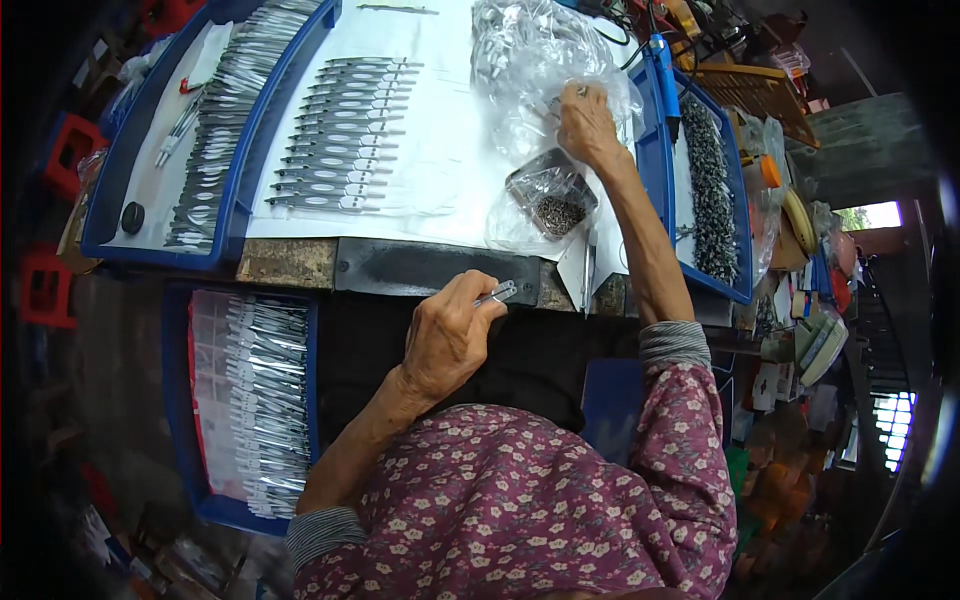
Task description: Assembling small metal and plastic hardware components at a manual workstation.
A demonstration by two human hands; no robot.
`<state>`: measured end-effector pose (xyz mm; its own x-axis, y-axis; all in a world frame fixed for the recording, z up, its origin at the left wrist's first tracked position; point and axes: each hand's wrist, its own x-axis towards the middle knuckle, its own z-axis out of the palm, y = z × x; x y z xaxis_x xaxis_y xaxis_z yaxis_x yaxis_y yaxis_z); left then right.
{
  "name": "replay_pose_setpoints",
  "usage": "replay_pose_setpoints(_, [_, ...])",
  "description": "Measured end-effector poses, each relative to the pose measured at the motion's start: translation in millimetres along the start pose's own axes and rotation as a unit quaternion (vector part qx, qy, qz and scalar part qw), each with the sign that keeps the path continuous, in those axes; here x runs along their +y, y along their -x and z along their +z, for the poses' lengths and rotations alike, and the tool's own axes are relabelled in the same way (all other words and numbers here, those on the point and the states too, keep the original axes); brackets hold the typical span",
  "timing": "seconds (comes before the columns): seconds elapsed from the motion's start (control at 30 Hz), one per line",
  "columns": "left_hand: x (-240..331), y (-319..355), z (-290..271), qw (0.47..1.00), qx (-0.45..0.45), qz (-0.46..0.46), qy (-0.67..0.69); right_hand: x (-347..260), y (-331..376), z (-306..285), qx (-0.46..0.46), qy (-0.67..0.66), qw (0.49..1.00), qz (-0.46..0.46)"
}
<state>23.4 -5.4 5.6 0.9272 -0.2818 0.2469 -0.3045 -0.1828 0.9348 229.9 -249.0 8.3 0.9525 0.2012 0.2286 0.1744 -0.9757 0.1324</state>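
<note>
My left hand (447, 330) is closed around a slim silvery metal piece (503, 291), whose end with small holes sticks out past the thumb in front of the bench edge. Farther off, my right hand (588, 122) reaches over a clear plastic bag (535, 75). Its fingertips are drawn together at the bag; whatever is between them is too small to make out. Just nearer lies a plastic-lined black tray (558, 213) full of tiny metal parts. A row of slim grey metal pieces with oval marks (340, 135) lies on the white sheet (440, 150).
At the left, a blue tray (238, 190) holds many similar metal pieces; below the bench, another blue tray (311, 430) holds more. On the right stands a blue bin (745, 240) of small dark parts, with a blue electric screwdriver (664, 80) by it. The bench edge carries a dark metal plate (430, 268).
</note>
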Motion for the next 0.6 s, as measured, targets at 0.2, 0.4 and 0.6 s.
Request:
replay_pose_setpoints(0.2, [0, 1, -1, 1.000, -0.011, -0.001, -0.007, -1, -13, -13, -0.078, 0.027, 0.995, 0.052])
replay_pose_setpoints(0.4, [0, 3, 0, 1.000, -0.020, -0.011, -0.003, 5, -12, -20, -0.162, 0.019, 0.985, 0.061])
replay_pose_setpoints(0.6, [-4, 4, 5, 0.999, -0.038, -0.013, 0.007, 23, -8, -9, -0.097, -0.042, 0.994, 0.018])
